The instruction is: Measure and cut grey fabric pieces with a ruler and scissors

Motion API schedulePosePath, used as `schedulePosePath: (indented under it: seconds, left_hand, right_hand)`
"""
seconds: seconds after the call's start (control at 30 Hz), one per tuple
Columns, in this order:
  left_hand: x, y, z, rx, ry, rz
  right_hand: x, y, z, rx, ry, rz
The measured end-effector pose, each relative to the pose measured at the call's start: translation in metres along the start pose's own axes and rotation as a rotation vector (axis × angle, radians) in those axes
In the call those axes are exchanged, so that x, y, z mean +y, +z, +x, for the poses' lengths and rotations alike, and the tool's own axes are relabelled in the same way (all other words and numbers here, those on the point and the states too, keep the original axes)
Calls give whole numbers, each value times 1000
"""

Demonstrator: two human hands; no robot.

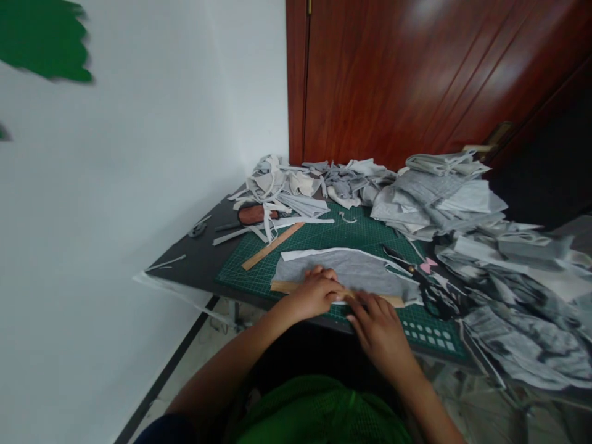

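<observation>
A grey cloth piece [351, 266] with a white upper edge lies flat on a green cutting mat [370, 231]. Along its near edge runs a tan, ruler-like strip [395, 301], partly covered by my hands. My left hand [317, 294] has its fingers curled and closed at the cloth's near edge, over the strip; the fingertips are partly hidden. Close beside it, my right hand [380, 324] rests with fingers stretched out across the strip and cloth edge. Black-handled scissors [430, 290] lie right of the cloth, with a pink bow [428, 265] near them.
A second tan strip [272, 246] lies on the mat at left. Behind it are a brown-and-black object [253, 214] and white fabric strips [300, 220]. Grey and white cloth piles [430, 197] fill the back and right. A white wall [161, 154] and a wooden door [383, 80] bound the table.
</observation>
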State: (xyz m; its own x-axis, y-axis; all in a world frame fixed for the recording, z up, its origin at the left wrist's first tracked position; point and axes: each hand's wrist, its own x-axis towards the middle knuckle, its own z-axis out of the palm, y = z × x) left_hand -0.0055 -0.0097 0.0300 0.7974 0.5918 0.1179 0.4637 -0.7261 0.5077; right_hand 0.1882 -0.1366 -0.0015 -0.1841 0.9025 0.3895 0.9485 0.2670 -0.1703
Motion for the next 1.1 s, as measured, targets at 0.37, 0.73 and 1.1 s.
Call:
schedulePosePath:
  seconds: [0.37, 0.73, 1.1]
  left_hand:
    - [-5, -8, 6, -36, 118, 64]
    - [-10, -18, 12, -113, 223, 68]
    - [-29, -10, 16, -63, 200, -83]
  right_hand:
    - [-24, 17, -12, 82, 25, -32]
    - [-33, 15, -13, 38, 48, -88]
    - [-28, 9, -12, 87, 24, 8]
